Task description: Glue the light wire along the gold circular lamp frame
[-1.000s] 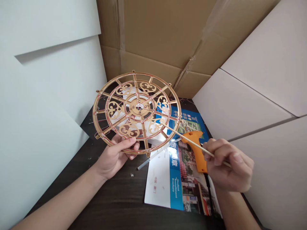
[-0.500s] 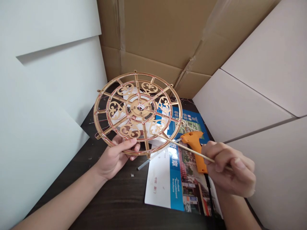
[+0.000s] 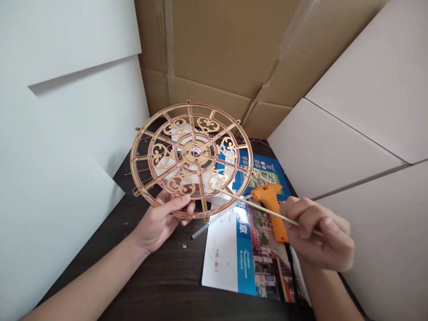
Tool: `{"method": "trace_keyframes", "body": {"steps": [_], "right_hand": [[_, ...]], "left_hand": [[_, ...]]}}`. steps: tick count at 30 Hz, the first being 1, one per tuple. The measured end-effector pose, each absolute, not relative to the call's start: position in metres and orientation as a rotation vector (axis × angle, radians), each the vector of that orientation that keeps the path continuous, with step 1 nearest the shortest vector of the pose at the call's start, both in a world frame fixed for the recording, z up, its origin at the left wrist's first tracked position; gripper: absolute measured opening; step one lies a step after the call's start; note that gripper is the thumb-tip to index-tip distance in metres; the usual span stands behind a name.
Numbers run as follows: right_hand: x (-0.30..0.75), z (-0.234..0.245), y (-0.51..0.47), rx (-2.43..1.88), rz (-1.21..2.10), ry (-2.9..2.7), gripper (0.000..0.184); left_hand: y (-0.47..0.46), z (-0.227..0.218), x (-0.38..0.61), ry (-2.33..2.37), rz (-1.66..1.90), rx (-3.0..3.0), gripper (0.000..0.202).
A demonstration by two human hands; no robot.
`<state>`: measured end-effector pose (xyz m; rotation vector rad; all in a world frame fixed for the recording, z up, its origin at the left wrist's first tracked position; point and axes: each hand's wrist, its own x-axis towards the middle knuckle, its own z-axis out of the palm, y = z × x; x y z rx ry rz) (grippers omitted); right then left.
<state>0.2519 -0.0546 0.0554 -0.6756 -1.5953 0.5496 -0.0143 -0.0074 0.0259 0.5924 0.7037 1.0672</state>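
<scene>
My left hand (image 3: 167, 214) grips the near rim of a round gold openwork frame (image 3: 200, 180), thumb on top and fingers underneath. The frame is held up, tilted, with spokes, scroll ornaments and thin reddish wires running along its rings. My right hand (image 3: 317, 232) is closed around a thin wooden stick (image 3: 264, 208). The stick's far tip meets the frame's inner ring near the lower right scroll; whether it presses on a wire is too small to tell. Behind the stick lies an orange glue gun (image 3: 272, 200), with a clear glue stick (image 3: 202, 228) reaching out to its left.
A printed brochure (image 3: 230, 267) lies under the glue gun on the dark wood table (image 3: 160, 285). A black cord (image 3: 292, 267) runs toward me. White panels (image 3: 76, 133) stand left and right, and a cardboard wall (image 3: 230, 49) closes the back. Small scraps (image 3: 184, 246) dot the table.
Almost everything stays in place. My right hand has shifted very slightly left, and the stick's tip remains at the same part of the frame.
</scene>
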Motion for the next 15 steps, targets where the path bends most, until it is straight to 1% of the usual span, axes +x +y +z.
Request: {"method": "trace_keyframes", "body": {"steps": [5, 11, 15], "right_hand": [[0.252, 0.058, -0.054, -0.664, 0.595, -1.523, 0.042], [0.247, 0.051, -0.051, -0.788, 0.596, -1.321, 0.039], [0.247, 0.047, -0.053, -0.816, 0.655, -1.334, 0.048]], "left_hand": [[-0.008, 0.026, -0.014, 0.718, 1.071, 0.594, 0.041], [-0.009, 0.025, -0.015, 0.714, 1.038, 0.631, 0.039], [-0.01, 0.023, -0.015, 0.727, 1.013, 0.682, 0.036]]}}
